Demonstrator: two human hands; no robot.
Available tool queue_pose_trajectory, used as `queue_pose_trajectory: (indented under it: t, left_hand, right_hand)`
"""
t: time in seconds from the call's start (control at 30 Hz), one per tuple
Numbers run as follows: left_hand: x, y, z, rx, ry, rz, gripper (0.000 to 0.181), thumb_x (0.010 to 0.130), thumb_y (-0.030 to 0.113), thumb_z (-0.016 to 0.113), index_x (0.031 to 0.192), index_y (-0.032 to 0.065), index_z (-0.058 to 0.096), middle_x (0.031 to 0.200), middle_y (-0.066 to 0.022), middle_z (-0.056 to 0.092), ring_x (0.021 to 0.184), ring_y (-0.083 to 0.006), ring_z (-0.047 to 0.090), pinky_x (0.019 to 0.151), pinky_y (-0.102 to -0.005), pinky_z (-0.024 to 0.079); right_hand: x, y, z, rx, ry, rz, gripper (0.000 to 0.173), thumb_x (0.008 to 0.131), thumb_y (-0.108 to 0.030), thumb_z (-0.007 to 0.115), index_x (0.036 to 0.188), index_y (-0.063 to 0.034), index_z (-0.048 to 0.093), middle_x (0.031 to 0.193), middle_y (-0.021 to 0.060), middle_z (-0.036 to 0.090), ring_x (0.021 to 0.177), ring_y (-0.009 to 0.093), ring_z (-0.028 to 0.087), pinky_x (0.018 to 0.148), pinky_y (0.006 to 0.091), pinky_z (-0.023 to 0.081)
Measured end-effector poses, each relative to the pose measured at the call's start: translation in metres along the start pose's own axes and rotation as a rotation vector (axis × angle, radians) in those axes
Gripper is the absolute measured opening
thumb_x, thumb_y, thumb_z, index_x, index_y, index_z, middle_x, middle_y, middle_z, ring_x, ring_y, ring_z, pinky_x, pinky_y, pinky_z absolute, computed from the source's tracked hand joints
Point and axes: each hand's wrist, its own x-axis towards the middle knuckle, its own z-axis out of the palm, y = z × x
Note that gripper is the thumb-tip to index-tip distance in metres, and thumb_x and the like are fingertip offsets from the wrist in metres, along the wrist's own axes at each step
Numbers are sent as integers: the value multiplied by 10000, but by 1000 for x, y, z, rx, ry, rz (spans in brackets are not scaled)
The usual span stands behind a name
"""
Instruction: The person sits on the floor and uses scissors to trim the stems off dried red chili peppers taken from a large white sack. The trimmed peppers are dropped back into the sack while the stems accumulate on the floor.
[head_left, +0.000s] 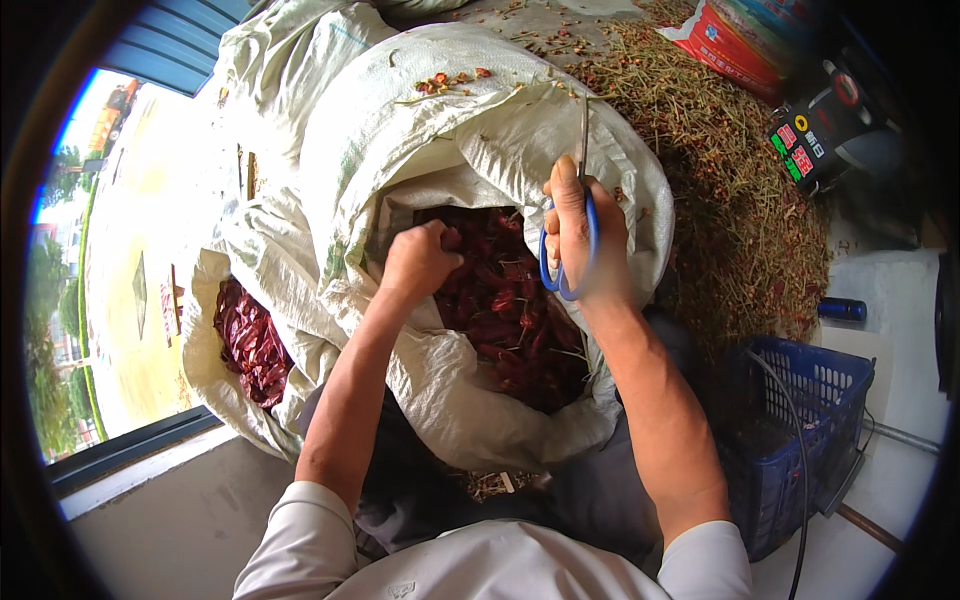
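A large white woven sack lies before me with its mouth rolled back. Dark red dried chili peppers, some with pale stems, fill the opening. My left hand reaches over the left side of the mouth with its fingers curled down at the peppers. Something dark red shows by its fingertips, but whether the hand grips it is hidden. My right hand holds a pair of blue-handled scissors above the right rim of the sack. The blades point away from me and look closed together.
A smaller white sack with dark red chilies stands at left. Cut stems are heaped at right, near a blue plastic crate, a black boxy device and a red printed bag. A cable hangs over the crate.
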Motion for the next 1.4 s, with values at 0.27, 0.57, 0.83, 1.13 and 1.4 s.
queue_pose_trajectory:
  t: [0.27, 0.57, 0.83, 1.13, 1.4]
  left_hand:
    - [3, -9, 36, 396, -244, 73, 273, 721, 109, 668, 983, 37, 690, 898, -243, 700, 923, -414, 677, 804, -474, 561]
    - [-28, 34, -38, -762, -127, -78, 171, 841, 65, 702, 1001, 66, 639, 822, 17, 628, 715, -76, 554, 657, -240, 450]
    - [-26, 14, -60, -1254, 53, -98, 231, 861, 71, 678, 1085, 51, 624, 857, -20, 622, 718, -128, 558, 641, -268, 417]
    - [-31, 11, -64, -1310, 35, -44, 334, 886, 47, 714, 1204, 46, 611, 890, 3, 629, 730, -108, 575, 630, -258, 453]
    - [-34, 20, -62, -912, 136, 7, 196, 829, 22, 747, 1016, 20, 690, 897, 3, 694, 833, -78, 615, 795, -253, 503]
  right_hand:
    - [0, 4, -10, -32, -11, -67, 539, 956, -598, 581, 923, -60, 599, 635, -37, 479, 485, 47, 421, 436, 227, 338]
    - [-4, 8, -7, -192, -64, -133, 649, 927, -642, 587, 835, 0, 623, 611, 84, 573, 615, 196, 584, 624, 350, 485]
    - [-16, 11, 17, -575, -150, -516, 608, 890, -615, 648, 874, -10, 577, 590, 119, 601, 516, 300, 603, 516, 381, 481]
    - [-23, 1, 27, -642, -359, -430, 581, 858, -585, 693, 933, -16, 602, 636, 137, 634, 627, 324, 657, 596, 420, 519]
    - [-27, 7, 27, -828, -336, -509, 598, 844, -587, 698, 924, -6, 578, 724, 185, 627, 665, 358, 640, 598, 438, 514]
